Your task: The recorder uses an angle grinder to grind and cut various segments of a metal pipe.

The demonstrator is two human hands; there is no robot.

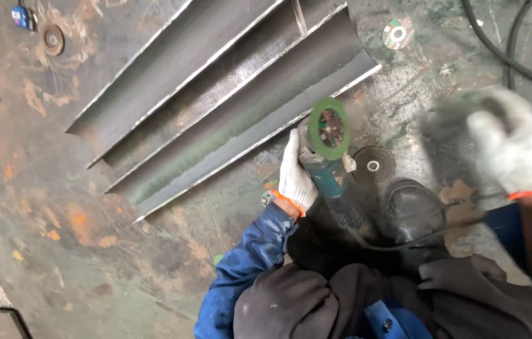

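While the camera looks straight down at a stained, rusty workshop floor (40,207), the left hand (294,176), in a white work glove, is clamped around the body of a teal angle grinder (332,169). Its green disc (329,127) faces upward, probably so the wheel can be inspected, and sits just beside the lower right edge of a ribbed steel panel (216,94) lying diagonally across the floor. The right hand (514,150), also gloved, is raised and blurred, holding nothing that can be made out; whether its fingers are spread or curled cannot be told. A worn grey disc (373,166) lies flat just right of the grinder, and a green-labelled disc (398,33) rests farther up. Black cables (504,53) curve along the upper right. Open floor stretches left of the panel.
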